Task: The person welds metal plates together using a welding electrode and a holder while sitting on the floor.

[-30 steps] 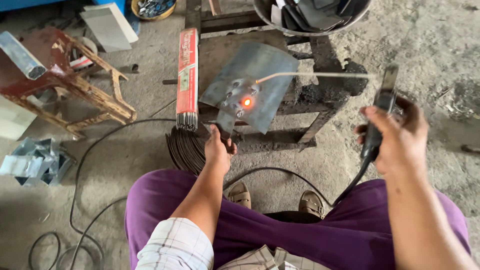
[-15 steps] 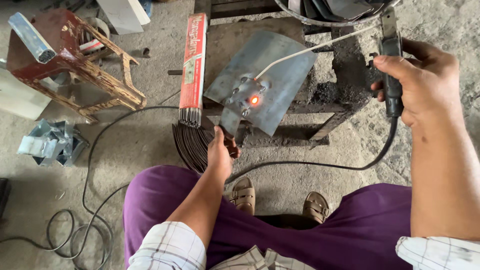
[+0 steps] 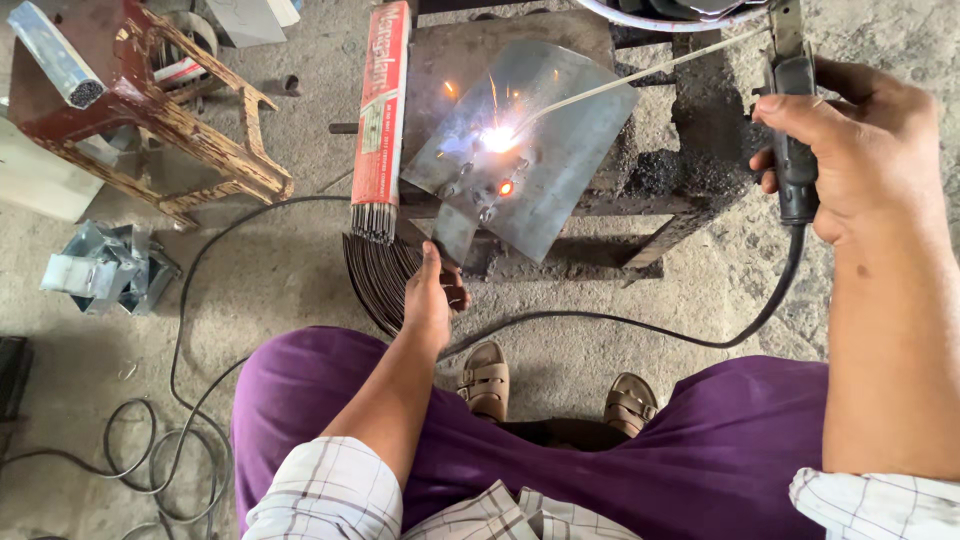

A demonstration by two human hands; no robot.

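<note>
Welding a metal sheet, both hands busy.

The right hand (image 3: pixel 850 140) is closed around the electrode holder (image 3: pixel 792 130), whose rod (image 3: pixel 620 82) slants down-left to a bright arc on the sheet (image 3: pixel 530 150). The left hand (image 3: pixel 432 295) reaches from below, fingers curled at the sheet's lower tab; how firmly it grips cannot be told. The sheet lies tilted on a dark table (image 3: pixel 690 150), between the 2 hands, beside a red rod box (image 3: pixel 381 110).
</note>
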